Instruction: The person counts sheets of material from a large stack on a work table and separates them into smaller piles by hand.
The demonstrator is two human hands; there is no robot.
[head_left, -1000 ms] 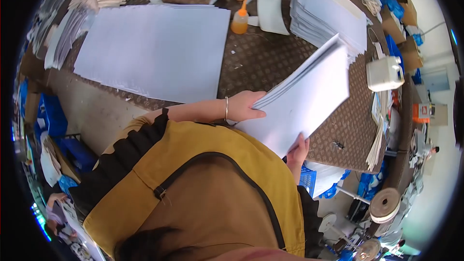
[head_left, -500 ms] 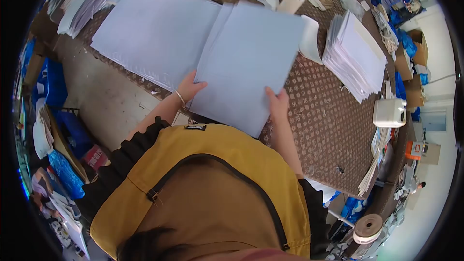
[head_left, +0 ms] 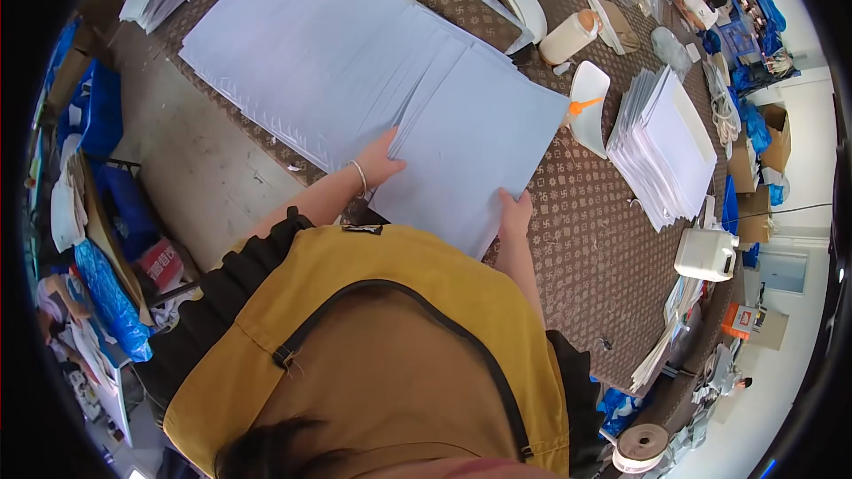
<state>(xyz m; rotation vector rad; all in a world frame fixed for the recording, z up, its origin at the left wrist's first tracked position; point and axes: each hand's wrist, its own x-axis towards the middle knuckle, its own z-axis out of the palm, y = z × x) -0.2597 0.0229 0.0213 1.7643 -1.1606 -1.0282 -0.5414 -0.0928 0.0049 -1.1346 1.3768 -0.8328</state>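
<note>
My left hand point(head_left: 380, 160) and right hand point(head_left: 515, 215), half-curled, grip the sheets point(head_left: 479, 142) at eight and five o'clock; I judge this aligning, next calling for even release.

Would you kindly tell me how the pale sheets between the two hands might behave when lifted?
The pale sheets would probably flex if lifted by one edge, as they look broad and thin. They may slide over one another, since their edges lie in steps beside the left hand. Being flat, they seem unlikely to roll.
</note>
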